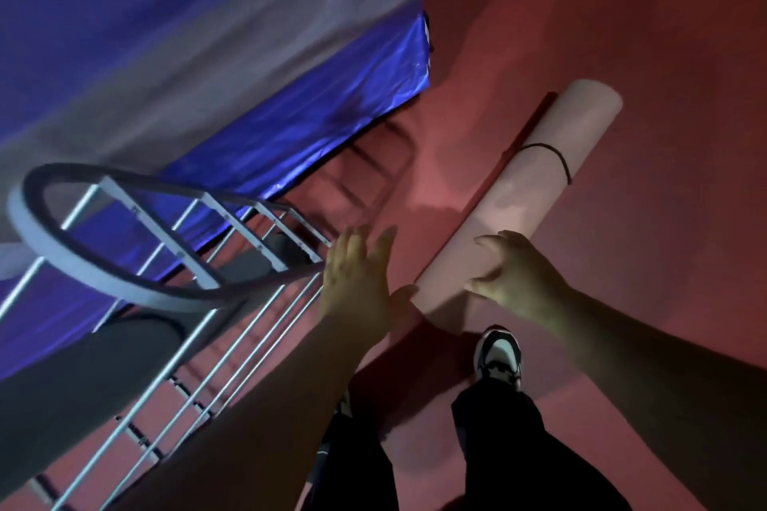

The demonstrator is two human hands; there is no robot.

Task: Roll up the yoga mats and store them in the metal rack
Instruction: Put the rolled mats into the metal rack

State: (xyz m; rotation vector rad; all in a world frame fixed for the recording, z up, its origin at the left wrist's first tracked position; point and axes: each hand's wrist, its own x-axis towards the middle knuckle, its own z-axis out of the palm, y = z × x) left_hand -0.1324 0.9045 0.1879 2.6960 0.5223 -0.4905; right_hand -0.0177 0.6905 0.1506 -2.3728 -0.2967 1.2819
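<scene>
A rolled pink yoga mat (535,183) lies on the red floor, bound by a thin black band (556,156). My right hand (519,274) hovers over the roll's near end with fingers spread and loosely bent, holding nothing. To the left of that near end, my left hand (357,282) is flat with straight fingers, its thumb close to the mat's end. The metal rack (232,295) stands at the left, with a dark rolled mat (62,386) lying in it.
A grey hoop-like ring (112,245) rests on top of the rack. Behind it hangs a blue-purple draped cover (249,66). My legs in black trousers and a black-and-white shoe (498,357) are near the mat's end. Red floor (643,33) extends to the right.
</scene>
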